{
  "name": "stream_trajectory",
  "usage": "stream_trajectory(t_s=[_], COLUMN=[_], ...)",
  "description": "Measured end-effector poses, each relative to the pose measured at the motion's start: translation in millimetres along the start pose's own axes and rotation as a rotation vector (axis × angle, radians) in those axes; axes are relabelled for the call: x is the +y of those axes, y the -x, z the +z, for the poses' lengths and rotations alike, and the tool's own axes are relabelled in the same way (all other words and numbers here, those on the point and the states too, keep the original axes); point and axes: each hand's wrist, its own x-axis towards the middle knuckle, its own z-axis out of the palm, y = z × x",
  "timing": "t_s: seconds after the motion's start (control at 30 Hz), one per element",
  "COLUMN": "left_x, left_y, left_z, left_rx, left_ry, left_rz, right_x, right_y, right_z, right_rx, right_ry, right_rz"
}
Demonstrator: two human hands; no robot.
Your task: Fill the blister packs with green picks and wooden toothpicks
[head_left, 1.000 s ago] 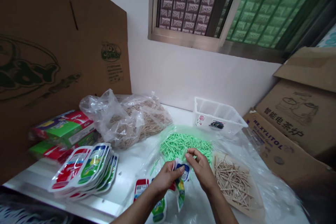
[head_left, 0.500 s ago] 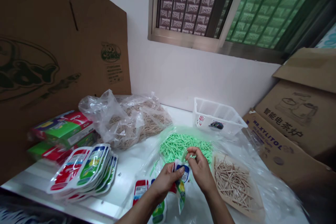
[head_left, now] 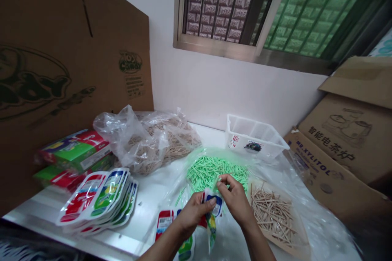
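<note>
My left hand (head_left: pixel 193 212) is closed on a printed plastic packet (head_left: pixel 211 224) in red, blue and green, thumb pressed on its front. At the packet's top edge, the fingers of my right hand (head_left: pixel 234 197) are pinched around a light green stick (head_left: pixel 218 182). Part of that stick is hidden by the fingers. Behind both hands spreads a heap of light green sticks (head_left: pixel 202 171) on clear plastic. Below my left forearm, another printed packet (head_left: pixel 164 221) lies partly covered on the table.
A stack of printed packets (head_left: pixel 99 197) and shiny boxes (head_left: pixel 76 151) stand left. Behind them sits a clear bag of brown sticks (head_left: pixel 168 138). Loose brown sticks (head_left: pixel 274 214) lie on the right, a white plastic basket (head_left: pixel 257 140) at the back. Cardboard boxes (head_left: pixel 330 167) flank the table.
My right hand has shifted very slightly downward at the packet's top, still pinching the green stick. My left hand keeps its hold on the packet.
</note>
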Motion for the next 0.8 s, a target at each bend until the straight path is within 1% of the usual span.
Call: stream_trajectory(t_s=[0.13, 0.2, 0.3, 0.37, 0.43, 0.5, 0.57, 0.67, 0.73, 0.8], left_x=[-3.9, -5.7, -6.6, -5.4, -2.7, 0.5, 3.0, 4.4, 4.9, 6.2], left_y=[-1.8, -2.3, -2.7, -3.1, -4.2, -6.0, -8.0, -9.4, -8.5, -6.5], left_z=[-3.3, -4.5, -6.5, -8.9, -12.1, -15.4, -18.2, -20.1, -19.4, -17.0], left_rx=[0.002, -0.003, -0.024, -0.03, -0.034, -0.064, -0.086, -0.025, 0.009, -0.024], left_ry=[0.001, 0.001, -0.014, -0.067, -0.173, -0.297, -0.382, -0.477, -0.52, -0.52], left_rz=[0.0, -0.009, -0.005, 0.01, 0.051, 0.105, 0.152, 0.178, 0.163, 0.111], right_x=[4.9, 6.3, 5.0, 3.0, 2.1, 3.2, 5.7, 9.6, 11.0, 11.3], right_y=[-0.1, 0.8, 3.7, 6.2, 8.5, 10.6, 13.2, 18.2, 21.9, 25.9], right_z=[2.9, 3.2, 1.6, 0.0, -0.9, -0.9, -0.6, -1.3, -3.5, -7.3], right_rx=[0.072, 0.087, 0.073, 0.033, -0.021, -0.075, -0.102, -0.07, -0.048, -0.005], right_ry=[0.039, 0.023, -0.028, -0.019, 0.068, 0.188, 0.283, 0.391, 0.443, 0.444], right_rz=[-0.036, -0.043, -0.051, -0.068, -0.129, -0.215, -0.267, -0.304, -0.344, -0.342])
